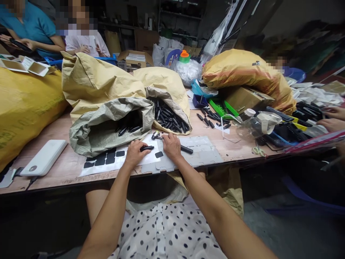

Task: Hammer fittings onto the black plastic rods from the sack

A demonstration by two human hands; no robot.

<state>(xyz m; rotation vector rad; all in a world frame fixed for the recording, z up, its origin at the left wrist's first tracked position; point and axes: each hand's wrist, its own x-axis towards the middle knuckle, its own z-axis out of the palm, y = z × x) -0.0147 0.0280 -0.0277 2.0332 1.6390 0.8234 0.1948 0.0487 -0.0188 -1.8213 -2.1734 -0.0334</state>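
Note:
My left hand [135,153] is closed around a small black tube-like part [147,148], which lies level just above the white sheet. Close beside it, my right hand [171,145] wraps over the shaft of a small hammer [187,149]. The hammer's metal head sticks out at the left of my fingers and its black handle to the right. Under my hands are a white sheet [126,163] with several black rounded-square pads [100,159] and a grey board [203,147]. One single pad [159,154] lies between my wrists.
Behind my hands, two open paper sacks [107,108] [172,81] hold many black parts. A white power bank [44,158] with a cable lies left. Right are a green tray [225,108], a clear jug [258,124] and loose black parts. Other people sit around the table.

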